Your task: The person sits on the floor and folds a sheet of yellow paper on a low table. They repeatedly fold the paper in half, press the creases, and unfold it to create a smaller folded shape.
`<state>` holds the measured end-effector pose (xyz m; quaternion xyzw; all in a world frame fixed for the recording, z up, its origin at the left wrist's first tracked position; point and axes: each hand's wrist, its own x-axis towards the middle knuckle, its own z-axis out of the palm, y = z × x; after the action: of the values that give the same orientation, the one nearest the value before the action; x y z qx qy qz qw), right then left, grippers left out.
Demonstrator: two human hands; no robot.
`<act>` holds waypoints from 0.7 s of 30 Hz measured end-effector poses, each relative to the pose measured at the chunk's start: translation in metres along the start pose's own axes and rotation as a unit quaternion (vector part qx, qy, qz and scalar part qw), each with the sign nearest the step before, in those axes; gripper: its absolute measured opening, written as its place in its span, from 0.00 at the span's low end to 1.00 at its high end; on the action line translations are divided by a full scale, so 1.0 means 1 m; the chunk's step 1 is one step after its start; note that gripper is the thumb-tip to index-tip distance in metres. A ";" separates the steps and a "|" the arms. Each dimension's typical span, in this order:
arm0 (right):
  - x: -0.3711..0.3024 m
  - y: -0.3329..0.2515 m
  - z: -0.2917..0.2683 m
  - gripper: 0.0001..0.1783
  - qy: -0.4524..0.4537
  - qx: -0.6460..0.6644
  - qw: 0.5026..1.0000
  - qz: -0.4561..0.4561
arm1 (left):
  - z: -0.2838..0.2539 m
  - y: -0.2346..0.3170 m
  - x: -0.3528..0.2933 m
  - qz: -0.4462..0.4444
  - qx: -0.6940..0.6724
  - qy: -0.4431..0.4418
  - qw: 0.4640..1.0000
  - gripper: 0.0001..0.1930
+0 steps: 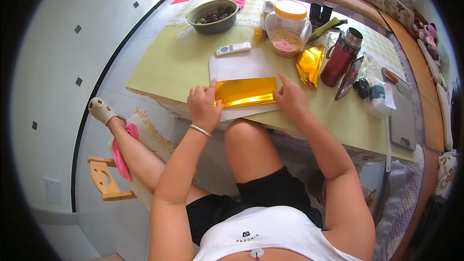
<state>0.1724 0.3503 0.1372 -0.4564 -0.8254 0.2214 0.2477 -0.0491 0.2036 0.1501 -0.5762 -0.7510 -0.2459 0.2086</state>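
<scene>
A shiny gold foil sheet (247,91), folded into a wide strip, lies across white paper (241,66) near the table's front edge. At its left end, my left hand (204,105) is closed on the edge, with the index finger along the side and the thumb low on the foil. My right hand (291,96) grips the opposite end, its index finger pointing up past the top corner and its thumb at the edge. Farther right, several folded gold foil pieces (310,65) are piled together.
Behind the paper are a white remote control (233,49) and a green basket of grapes (212,18). A lidded plastic jar (288,29), a red thermos (341,58), a propped phone (349,78) and a tissue pack (380,99) stand to the right on the green tablecloth (166,63).
</scene>
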 end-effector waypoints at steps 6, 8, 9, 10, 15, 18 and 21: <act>0.000 -0.002 0.005 0.32 -0.005 -0.035 0.999 -0.010 | 0.012 -0.024 0.006 0.221 -0.064 -0.093 0.969 0.20; 0.001 -0.007 0.001 0.30 0.002 -0.121 0.990 -0.066 | 0.023 -0.033 0.001 0.201 -0.148 -0.156 0.956 0.16; 0.001 -0.007 -0.001 0.30 0.006 -0.164 0.982 -0.091 | 0.023 -0.032 0.002 0.210 -0.114 -0.140 0.961 0.16; 0.001 -0.009 -0.002 0.28 0.070 -0.171 0.974 -0.130 | 0.022 -0.032 0.001 0.217 -0.079 -0.123 0.965 0.16; -0.010 -0.036 0.003 0.25 0.121 -0.178 0.907 -0.363 | 0.016 -0.020 -0.001 0.181 -0.031 -0.116 0.976 0.14; -0.020 -0.046 0.028 0.34 -0.074 -0.146 0.906 -0.390 | 0.012 -0.013 0.000 0.166 -0.026 -0.103 0.980 0.14; -0.020 -0.039 0.043 0.43 -0.077 -0.178 0.926 -0.323 | 0.004 -0.007 0.006 0.181 -0.012 -0.072 0.981 0.14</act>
<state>0.1300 0.3081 0.1224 -0.1832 -0.9705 0.0134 0.1564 -0.0575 0.2093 0.1492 -0.7212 -0.6443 -0.1710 0.1885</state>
